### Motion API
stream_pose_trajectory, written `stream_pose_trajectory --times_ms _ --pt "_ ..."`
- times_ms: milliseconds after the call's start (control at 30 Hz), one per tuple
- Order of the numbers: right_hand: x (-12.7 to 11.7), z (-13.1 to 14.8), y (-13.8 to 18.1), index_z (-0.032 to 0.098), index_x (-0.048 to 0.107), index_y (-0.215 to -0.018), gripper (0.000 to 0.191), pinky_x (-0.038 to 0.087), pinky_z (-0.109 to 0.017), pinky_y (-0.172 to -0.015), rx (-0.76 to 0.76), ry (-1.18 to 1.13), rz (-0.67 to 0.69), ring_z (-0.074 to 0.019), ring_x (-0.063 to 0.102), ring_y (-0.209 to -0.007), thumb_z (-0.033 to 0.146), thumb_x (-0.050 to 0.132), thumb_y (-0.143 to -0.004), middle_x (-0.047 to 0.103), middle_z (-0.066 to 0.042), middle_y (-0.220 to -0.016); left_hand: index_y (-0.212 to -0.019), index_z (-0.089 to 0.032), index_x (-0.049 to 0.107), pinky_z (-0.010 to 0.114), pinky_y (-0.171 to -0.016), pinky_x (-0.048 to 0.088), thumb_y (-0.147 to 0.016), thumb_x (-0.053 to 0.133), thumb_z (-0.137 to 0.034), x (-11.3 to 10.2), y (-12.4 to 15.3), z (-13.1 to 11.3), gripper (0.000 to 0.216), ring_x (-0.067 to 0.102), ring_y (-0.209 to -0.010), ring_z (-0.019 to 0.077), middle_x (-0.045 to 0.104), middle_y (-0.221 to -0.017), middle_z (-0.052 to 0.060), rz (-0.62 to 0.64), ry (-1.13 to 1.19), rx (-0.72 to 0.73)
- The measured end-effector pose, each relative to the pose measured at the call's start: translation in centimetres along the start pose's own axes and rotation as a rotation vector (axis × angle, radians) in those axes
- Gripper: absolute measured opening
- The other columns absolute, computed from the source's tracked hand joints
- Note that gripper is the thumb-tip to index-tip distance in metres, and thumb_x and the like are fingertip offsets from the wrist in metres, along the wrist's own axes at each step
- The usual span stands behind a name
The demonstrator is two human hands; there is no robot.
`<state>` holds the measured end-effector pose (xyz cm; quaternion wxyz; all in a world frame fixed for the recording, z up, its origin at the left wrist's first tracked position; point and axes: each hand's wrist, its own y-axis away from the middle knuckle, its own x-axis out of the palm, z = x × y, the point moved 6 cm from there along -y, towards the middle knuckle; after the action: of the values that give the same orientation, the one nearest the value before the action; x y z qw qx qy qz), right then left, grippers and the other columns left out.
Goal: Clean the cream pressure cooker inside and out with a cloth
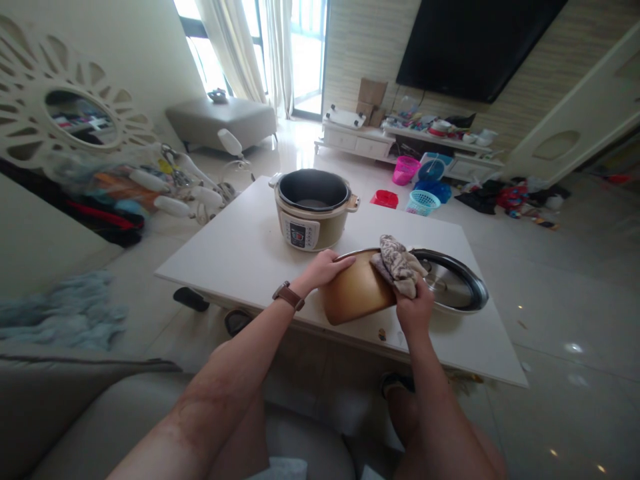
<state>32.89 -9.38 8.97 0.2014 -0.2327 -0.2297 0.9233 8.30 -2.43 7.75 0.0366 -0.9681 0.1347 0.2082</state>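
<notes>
Nearest the camera, the person sits on a grey fabric sofa (pixel 60 400) with both forearms reaching out over a white rectangular low table (pixel 240 253). At the table's near edge, about 6 o'clock, lies the round gold-coloured cooker lid with a polished steel inner face (pixel 353 293), tipped so its gold wall faces the person and its steel side turns up and away. The left hand (pixel 327 267), with a brown-strapped wristwatch (pixel 289 295) on its wrist, is curled over the lid's rim at 9 o'clock, steadying it. The right hand (pixel 414 308) is closed around a crumpled brown-and-cream patterned cloth (pixel 399 263), which is pressed over the rim at about 1 o'clock of the gold wall. Judging by this, the wiping of the lid looks underway rather than finished; how much of the surface has been covered cannot be told. Farther off, at 12 o'clock on the table, stands the beige electric cooker base with a dark inner pot (pixel 313 213), uncovered and untouched. Beyond it, on the floor at 1 o'clock, are a pink plastic basket (pixel 405 169) and a teal plastic basket (pixel 423 202).
</notes>
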Motion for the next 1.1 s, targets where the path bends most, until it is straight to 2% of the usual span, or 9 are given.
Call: stream_pose_trajectory --times_ms 233,333,433,533,633,733,833,967,1100 --pt "0.0 -5.9 0.1 0.013 0.079 -0.099 0.041 0.053 -0.043 -0.087 0.477 -0.099 -0.15 -0.0289 0.068 -0.089 0.038 0.071 -0.067 0.079 -0.009 -0.092 -0.054 -0.019 0.043 0.029 -0.052 0.02 -0.084 0.058 -0.081 0.0 -0.4 0.0 0.07 0.031 -0.054 0.0096 0.036 -0.055 -0.003 -0.001 0.013 -0.007" --pt "0.2 -6.2 0.6 0.014 0.078 -0.095 0.038 0.053 -0.042 -0.086 0.491 -0.084 -0.166 -0.0288 0.068 -0.087 0.037 0.07 -0.066 0.078 -0.008 -0.089 -0.054 -0.019 0.044 0.029 -0.054 0.021 -0.085 0.059 -0.078 -0.3 -0.3 -0.4 0.069 0.033 -0.056 0.01 0.037 -0.055 -0.003 -0.024 -0.013 0.015" --pt "0.5 -3.5 0.7 0.016 0.078 -0.103 0.036 0.054 -0.045 -0.092 0.275 -0.008 -0.128 -0.0299 0.071 -0.093 0.035 0.07 -0.074 0.08 -0.01 -0.1 -0.056 -0.017 0.049 0.029 -0.055 0.023 -0.087 0.059 -0.075 -0.5 -0.1 -0.9 0.067 0.036 -0.058 0.0108 0.04 -0.056 -0.002 -0.041 -0.041 0.037" --pt "0.9 0.9 1.1 0.02 0.077 -0.112 0.035 0.053 -0.048 -0.103 -0.087 0.061 -0.023 -0.0316 0.073 -0.111 0.028 0.064 -0.081 0.08 -0.01 -0.116 -0.058 -0.016 0.055 0.029 -0.057 0.024 -0.088 0.058 -0.073 -0.6 0.0 -1.2 0.065 0.039 -0.06 0.0115 0.044 -0.057 -0.002 -0.065 -0.068 0.047" --pt "1.7 4.4 2.1 0.024 0.076 -0.122 0.045 0.048 -0.051 -0.114 -0.434 0.115 0.137 -0.0326 0.068 -0.131 0.021 0.059 -0.081 0.076 -0.008 -0.133 -0.058 -0.015 0.057 0.029 -0.059 0.026 -0.09 0.056 -0.069 -0.5 -0.3 -1.4 0.062 0.04 -0.062 0.0121 0.045 -0.058 -0.002 -0.075 -0.087 0.091" --pt "2.0 5.4 2.6 0.026 0.074 -0.127 0.051 0.047 -0.053 -0.115 -0.532 0.159 0.185 -0.0328 0.065 -0.136 0.02 0.058 -0.079 0.075 -0.007 -0.137 -0.057 -0.015 0.057 0.028 -0.06 0.027 -0.091 0.055 -0.064 -0.4 -0.5 -1.3 0.059 0.04 -0.063 0.0124 0.041 -0.057 -0.002 -0.074 -0.094 0.123" --pt "1.8 4.5 2.1 0.024 0.075 -0.124 0.047 0.049 -0.053 -0.114 -0.415 0.134 0.132 -0.0328 0.067 -0.132 0.022 0.057 -0.08 0.075 -0.008 -0.134 -0.058 -0.015 0.058 0.029 -0.06 0.026 -0.09 0.056 -0.068 -0.4 -0.4 -1.3 0.062 0.04 -0.062 0.0121 0.042 -0.057 -0.003 -0.084 -0.097 0.099" --pt "1.0 1.2 0.9 0.02 0.077 -0.115 0.038 0.053 -0.047 -0.104 -0.051 0.076 -0.005 -0.0319 0.072 -0.115 0.03 0.062 -0.082 0.079 -0.011 -0.12 -0.064 -0.015 0.062 0.029 -0.06 0.027 -0.092 0.057 -0.068 -0.5 0.1 -1.6 0.06 0.043 -0.063 0.0123 0.051 -0.062 -0.001 -0.083 -0.082 0.106" --pt "0.4 -3.1 0.4 0.016 0.078 -0.102 0.039 0.054 -0.041 -0.088 0.282 -0.005 -0.102 -0.0289 0.07 -0.092 0.039 0.072 -0.071 0.08 -0.01 -0.099 -0.062 -0.017 0.055 0.028 -0.059 0.025 -0.093 0.056 -0.061 -0.9 0.2 -1.2 0.054 0.04 -0.062 0.0119 0.047 -0.061 -0.002 -0.054 -0.052 0.125"
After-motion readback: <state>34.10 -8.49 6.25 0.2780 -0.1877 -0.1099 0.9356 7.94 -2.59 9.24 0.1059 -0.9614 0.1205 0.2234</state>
